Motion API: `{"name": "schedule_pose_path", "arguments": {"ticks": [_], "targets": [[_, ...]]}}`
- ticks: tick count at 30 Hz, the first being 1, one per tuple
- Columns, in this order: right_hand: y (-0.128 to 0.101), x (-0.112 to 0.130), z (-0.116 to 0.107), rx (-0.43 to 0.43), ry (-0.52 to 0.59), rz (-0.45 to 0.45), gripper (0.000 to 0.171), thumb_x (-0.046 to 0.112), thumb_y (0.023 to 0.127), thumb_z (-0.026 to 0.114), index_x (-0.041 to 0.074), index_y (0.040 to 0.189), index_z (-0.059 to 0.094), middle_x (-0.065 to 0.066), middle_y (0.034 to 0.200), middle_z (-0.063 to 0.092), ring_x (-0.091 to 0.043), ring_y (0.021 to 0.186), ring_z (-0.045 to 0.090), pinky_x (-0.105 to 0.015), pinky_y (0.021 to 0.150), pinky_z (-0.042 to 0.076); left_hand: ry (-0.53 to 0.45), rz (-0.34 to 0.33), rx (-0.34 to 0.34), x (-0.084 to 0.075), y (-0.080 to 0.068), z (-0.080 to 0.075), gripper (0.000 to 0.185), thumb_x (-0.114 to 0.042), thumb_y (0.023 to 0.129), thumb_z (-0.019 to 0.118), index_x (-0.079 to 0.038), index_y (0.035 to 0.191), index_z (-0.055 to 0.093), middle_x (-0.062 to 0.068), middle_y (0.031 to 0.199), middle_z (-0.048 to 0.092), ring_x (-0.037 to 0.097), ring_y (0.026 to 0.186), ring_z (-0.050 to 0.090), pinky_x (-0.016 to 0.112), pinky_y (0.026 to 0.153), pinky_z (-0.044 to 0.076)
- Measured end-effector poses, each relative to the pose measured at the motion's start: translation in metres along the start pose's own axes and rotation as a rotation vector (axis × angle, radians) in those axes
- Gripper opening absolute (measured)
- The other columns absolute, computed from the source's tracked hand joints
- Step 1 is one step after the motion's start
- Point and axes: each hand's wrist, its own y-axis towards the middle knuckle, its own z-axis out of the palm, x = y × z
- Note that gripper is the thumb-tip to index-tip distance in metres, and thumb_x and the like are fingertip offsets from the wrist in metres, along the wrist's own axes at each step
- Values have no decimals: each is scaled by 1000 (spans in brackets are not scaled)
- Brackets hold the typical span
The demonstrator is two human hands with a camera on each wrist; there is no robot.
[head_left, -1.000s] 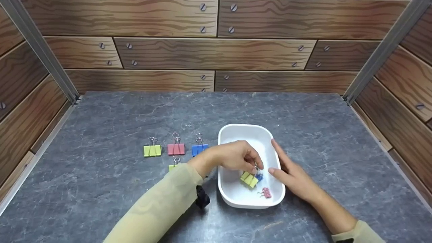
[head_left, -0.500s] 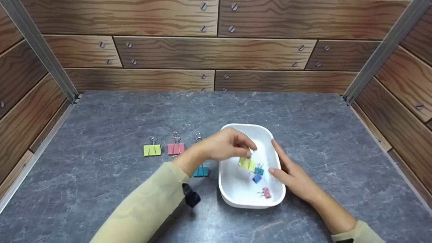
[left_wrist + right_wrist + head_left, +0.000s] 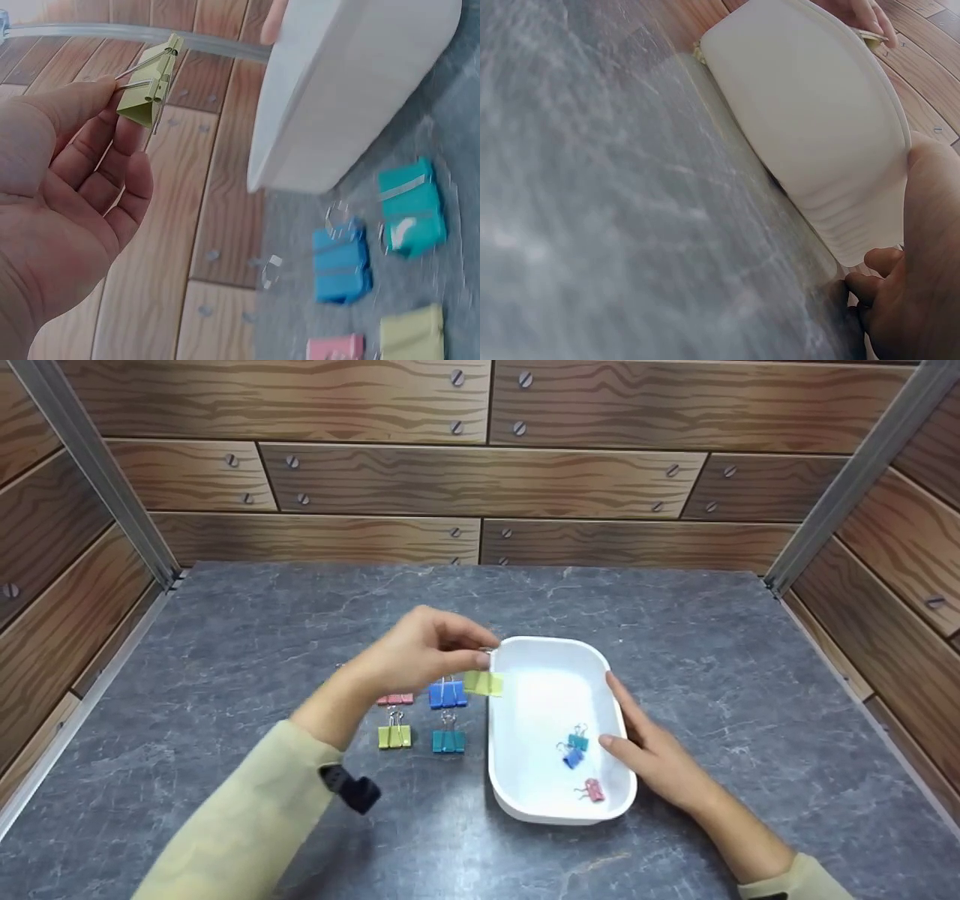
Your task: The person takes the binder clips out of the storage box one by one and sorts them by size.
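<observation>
1. Yellow clip (image 3: 484,683) is pinched by a wire handle in left hand (image 3: 412,651), near left rim of white bin (image 3: 559,814); body likely left free.
2. Right side of white bin is gripped by right hand (image 3: 651,756), presumably for steadiness.
3. Small clips (image 3: 573,758) are contained inside; larger clips (image 3: 448,744) are spaced outside.

Lime clip (image 3: 484,684) pinched by a wire handle in the left hand (image 3: 416,651).
The clip's folded body sits below the fingertips near the centre of the head view, overlapping the left rim of the bin (image 3: 536,811); white and oblong with rounded corners, this stands right of centre, the right hand (image 3: 651,754) on its right side. At its lower right lie a teal clip (image 3: 578,742), a blue clip (image 3: 574,758) and, lowest, a pink clip (image 3: 595,790).
</observation>
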Motion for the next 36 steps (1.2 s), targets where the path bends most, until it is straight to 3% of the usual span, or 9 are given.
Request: {"name": "schedule_pose_path", "arguments": {"ticks": [10,18,30,36], "targets": [[-1,0,1,0,-10,0,81,27,106,65,34,171,17,-15,169,34,-31,143,49,-19,105,44,92,-67,-65,9,-37,-27,22,-12,100,75,-5,121,78,5,109,79,18,97,74,32,87,61],[0,-2,0,-3,-4,-2,81,26,106,66,35,171,18,-13,169,34,-29,139,52,-20,104,46,144,-121,-110,22,-67,-47,22,-13,101,74,-7,122,79,6,106,79,15,81,69,24,65,54],[0,-2,0,-5,-5,-14,81,25,106,66,34,171,19,-13,169,34,-30,139,53,-20,104,46,135,-217,-159,52,-102,-60,23,-10,100,74,-4,121,79,13,106,79,16,84,69,28,72,59],[0,-1,0,4,12,-10,81,25,106,65,34,171,18,-12,170,32,-30,141,51,-22,103,48,124,-227,-173,66,-116,-65,22,-9,100,74,-1,120,78,16,110,78,14,90,71,27,79,60]]}}
